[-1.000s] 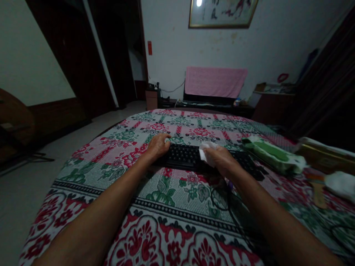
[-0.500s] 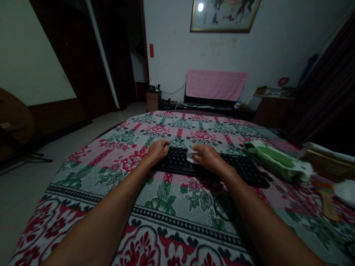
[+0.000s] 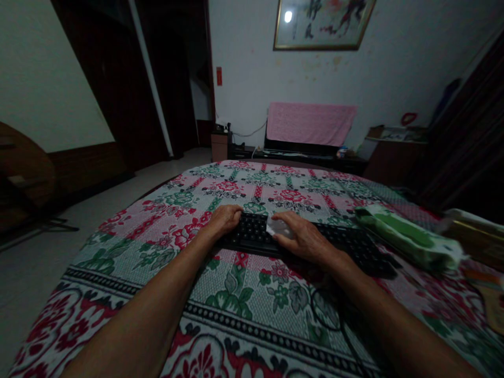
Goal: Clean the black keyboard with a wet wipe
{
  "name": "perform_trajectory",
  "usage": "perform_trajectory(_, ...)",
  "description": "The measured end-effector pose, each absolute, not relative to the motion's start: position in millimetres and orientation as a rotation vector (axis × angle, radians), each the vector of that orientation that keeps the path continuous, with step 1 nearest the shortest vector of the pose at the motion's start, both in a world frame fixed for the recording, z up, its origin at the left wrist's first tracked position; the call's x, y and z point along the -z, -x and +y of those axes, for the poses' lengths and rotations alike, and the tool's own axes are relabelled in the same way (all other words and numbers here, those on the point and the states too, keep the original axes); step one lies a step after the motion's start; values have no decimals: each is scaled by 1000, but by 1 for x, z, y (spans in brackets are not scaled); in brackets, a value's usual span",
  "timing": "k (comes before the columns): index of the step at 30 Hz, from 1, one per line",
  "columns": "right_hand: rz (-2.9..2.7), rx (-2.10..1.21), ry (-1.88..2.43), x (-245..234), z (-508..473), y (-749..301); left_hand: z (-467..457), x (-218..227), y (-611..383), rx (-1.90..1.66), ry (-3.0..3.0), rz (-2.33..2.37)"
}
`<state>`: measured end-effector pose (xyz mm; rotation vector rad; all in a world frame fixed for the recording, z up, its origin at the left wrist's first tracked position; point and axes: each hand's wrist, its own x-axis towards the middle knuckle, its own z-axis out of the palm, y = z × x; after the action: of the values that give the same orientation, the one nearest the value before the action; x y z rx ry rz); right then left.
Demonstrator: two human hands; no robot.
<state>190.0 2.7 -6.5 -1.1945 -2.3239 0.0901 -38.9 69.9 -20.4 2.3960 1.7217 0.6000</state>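
Note:
A black keyboard (image 3: 252, 231) lies across a flowered tablecloth (image 3: 236, 294). My left hand (image 3: 226, 219) is closed around the keyboard's left end, the thumb near its top corner. Over the middle keys is my right hand (image 3: 301, 236), thumb and fingers bent around a white wipe (image 3: 280, 228) that rests on the keys. My right hand and forearm hide part of the keyboard's middle and front edge. A dark cable (image 3: 315, 310) loops on the cloth beside my right forearm.
Right of the keyboard lies a green-and-white soft pack (image 3: 409, 236), with a brownish box (image 3: 472, 233) beyond it. A wooden-handled brush (image 3: 490, 302) is at the right edge. A pink towel (image 3: 311, 123) covers a screen behind the table.
My right hand has opened out a little around the wipe, showing more of it. My left hand keeps its place on the keyboard. The view has shifted slightly.

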Motion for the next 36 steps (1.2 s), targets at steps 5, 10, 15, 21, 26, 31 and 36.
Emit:
perform_trajectory(5, -2409, -60, 1179, 11, 1, -195, 70, 19, 39, -588, -2434, 1697)
perform_trajectory(10, -2413, -27, 1279, 15, 5, -196, 72, 17, 39, -494, -2471, 1760)
perform_trajectory(15, -2441, 62, 1318, 17, 6, -195, 74, 14, 41, -463, -2509, 1723)
perform_trajectory(21, -2482, 106, 1344, 19, 8, -194, 77, 13, 44, -375, -2508, 1754)
perform_trajectory(26, -2512, 120, 1332, 17, 8, -193, 82, 16, 50, -383, -2508, 1717)
perform_trajectory(31, -2537, 183, 1342, 14, 8, -191, 87, 19, 56, -412, -2489, 1637)
perform_trajectory(36, -2549, 247, 1439, 4, 19, -178, 86, 20, 55, -440, -2476, 1641)
